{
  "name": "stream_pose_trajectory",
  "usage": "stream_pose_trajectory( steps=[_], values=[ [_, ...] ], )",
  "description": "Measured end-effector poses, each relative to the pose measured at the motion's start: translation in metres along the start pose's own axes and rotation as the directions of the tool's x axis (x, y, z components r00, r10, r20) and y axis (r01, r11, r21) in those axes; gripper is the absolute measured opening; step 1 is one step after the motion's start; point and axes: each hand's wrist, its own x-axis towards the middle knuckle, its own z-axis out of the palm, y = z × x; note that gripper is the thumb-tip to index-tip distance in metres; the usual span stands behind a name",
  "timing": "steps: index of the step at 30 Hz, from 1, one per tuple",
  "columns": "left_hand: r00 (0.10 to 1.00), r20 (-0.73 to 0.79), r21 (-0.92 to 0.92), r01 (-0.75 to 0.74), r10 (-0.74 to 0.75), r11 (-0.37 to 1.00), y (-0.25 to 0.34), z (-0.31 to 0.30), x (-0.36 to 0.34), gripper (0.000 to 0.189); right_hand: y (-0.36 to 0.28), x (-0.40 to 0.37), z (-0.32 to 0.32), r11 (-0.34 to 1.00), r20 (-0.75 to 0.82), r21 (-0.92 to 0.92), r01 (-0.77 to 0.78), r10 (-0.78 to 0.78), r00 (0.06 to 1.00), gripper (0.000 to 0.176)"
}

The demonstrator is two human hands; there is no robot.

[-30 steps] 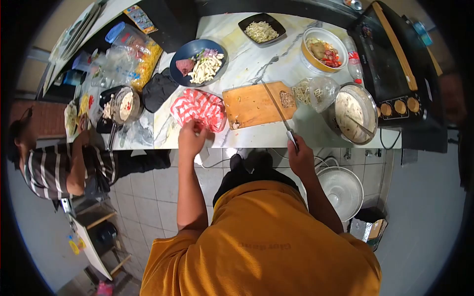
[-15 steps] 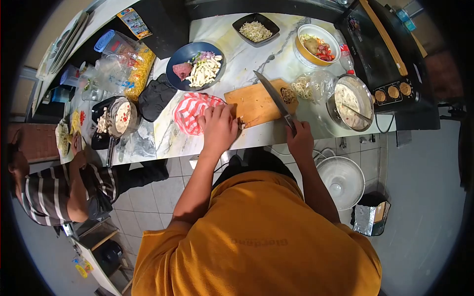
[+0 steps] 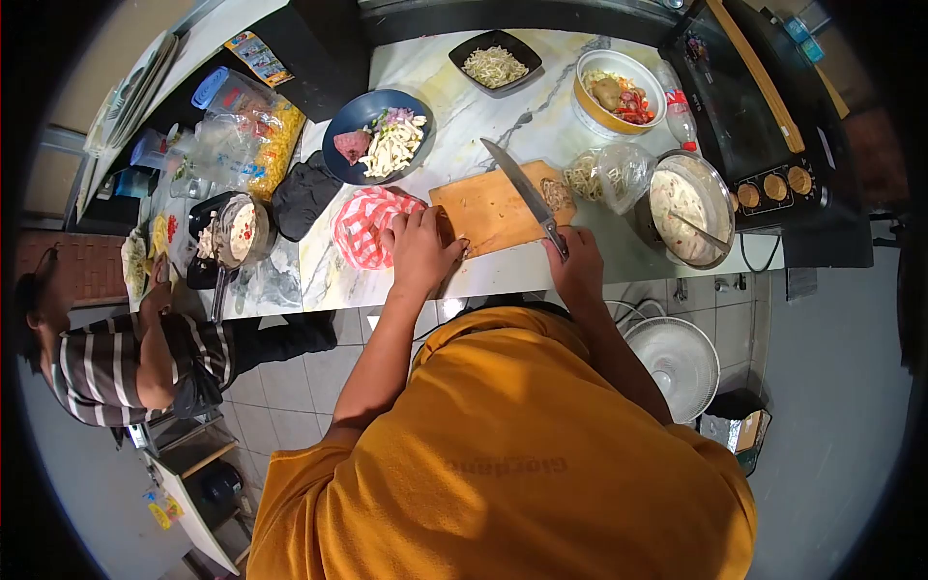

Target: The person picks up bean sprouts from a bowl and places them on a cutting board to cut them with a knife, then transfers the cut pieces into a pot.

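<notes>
Currently, by my reading of the head view, the step in hand is work at the cutting board, set on the marble counter directly before the person.

Item: right hand, fingers wrapped together round the handle of the knife; blade slanting over the board, tip toward the far side. Whether its edge touches wood, I cannot tell.

Item: left hand, at the board's near left corner, fingers bent and slightly spread, thumb reaching toward small scraps. I cannot tell whether anything is pinched beneath.

Item: chopped brown pieces, heaped at the board's right end, beyond the blade.

Requirement, as I judge it: any stroke from this pose needs the left fingertips clear of the edge and the board steady.

Obstructions: red-and-white wrapping, crowding the left hand; bagged sprouts, just beside the board's right end; metal pot, close beyond, spoon standing in its creamy mixture.

Surroundings: blue plate of white pieces, black dish of sprouts, yellow-sided bowl; far left, a co-worker's hand.
</notes>
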Motion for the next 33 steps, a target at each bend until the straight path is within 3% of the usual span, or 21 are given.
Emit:
stream_pose_trajectory(
  steps=[2,4,8,10,13,14,16,23,28,33],
  values=[
    [0.999,-0.034,0.013,0.018,-0.017,1.000,0.000,0.005,0.000,0.062,0.002,0.007,0.004,0.998,-0.027,-0.020,0.064,-0.064,0.998,0.026],
    [0.999,-0.051,0.021,0.006,-0.005,1.000,0.002,0.006,0.001,0.052,-0.003,0.014,0.004,0.994,0.020,-0.105,0.005,-0.003,1.000,0.025],
    [0.994,-0.105,-0.010,-0.005,0.004,1.000,-0.002,0.017,0.001,0.039,-0.013,0.021,-0.003,0.987,0.062,-0.159,0.033,-0.023,0.998,0.026],
    [0.988,-0.151,-0.024,-0.024,0.020,0.999,-0.003,0.019,0.002,0.032,-0.021,0.028,-0.006,0.954,-0.038,-0.151,0.259,-0.267,0.963,0.024],
    [0.986,-0.164,-0.030,-0.021,0.015,0.999,-0.001,0.019,0.004,0.025,-0.029,0.038,0.004,0.925,0.028,-0.008,0.381,-0.381,0.924,0.023],
    [0.986,-0.168,-0.030,-0.023,0.018,0.999,-0.001,0.018,0.006,0.025,-0.031,0.042,0.008,0.924,0.024,-0.009,0.383,-0.383,0.923,0.023],
    [0.986,-0.167,-0.052,-0.027,0.018,0.998,0.001,0.018,0.006,0.018,-0.034,0.048,0.017,0.897,0.181,-0.145,0.417,-0.390,0.903,0.021],
    [0.974,-0.226,0.013,-0.025,0.027,1.000,0.006,0.024,0.002,0.013,-0.037,0.064,0.033,0.921,0.285,-0.148,0.360,-0.309,0.908,0.010],
    [0.964,-0.254,0.079,-0.055,0.074,0.995,0.009,0.031,-0.001,0.013,-0.033,0.064,0.047,0.858,0.385,-0.298,0.419,-0.294,0.875,0.010],
    [0.952,-0.300,0.014,-0.049,0.051,0.999,0.013,0.033,0.006,0.014,-0.039,0.073,0.052,0.886,0.299,-0.218,0.410,-0.340,0.892,0.011]
  ],
)
